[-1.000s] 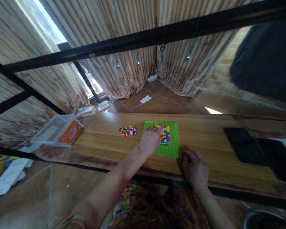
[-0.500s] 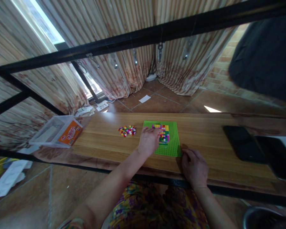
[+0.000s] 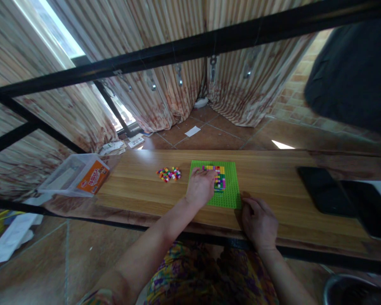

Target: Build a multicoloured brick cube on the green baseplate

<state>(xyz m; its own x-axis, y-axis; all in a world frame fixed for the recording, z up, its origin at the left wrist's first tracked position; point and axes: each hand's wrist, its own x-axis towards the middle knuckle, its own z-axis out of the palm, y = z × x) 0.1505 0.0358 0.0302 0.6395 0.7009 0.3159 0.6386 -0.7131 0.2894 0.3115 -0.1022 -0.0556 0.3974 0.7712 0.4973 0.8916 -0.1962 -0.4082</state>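
Note:
A green studded baseplate (image 3: 230,199) lies on the wooden board, bearing a block of small multicoloured bricks (image 3: 221,178) set close together in rows. My left hand (image 3: 200,186) reaches over the left side of that block. Its fingers are pinched together and bent down onto the bricks; whatever is between the fingertips is hidden. Beside the plate's near right corner, my right hand (image 3: 260,222) rests on the board with curled fingers, its thumb side at the plate's edge. The inside of that hand is hidden. Left of the plate sits a loose pile of small coloured bricks (image 3: 169,174).
A clear plastic box (image 3: 68,173) with an orange label stands at the board's left end. Two dark flat devices, one a black slab (image 3: 324,190), lie toward the right of the wooden board (image 3: 139,192). A black metal bar (image 3: 165,53) crosses above the far side.
My left hand has shifted very slightly, its fingers still over the bricks. My right hand, the plate and the loose pile look unchanged.

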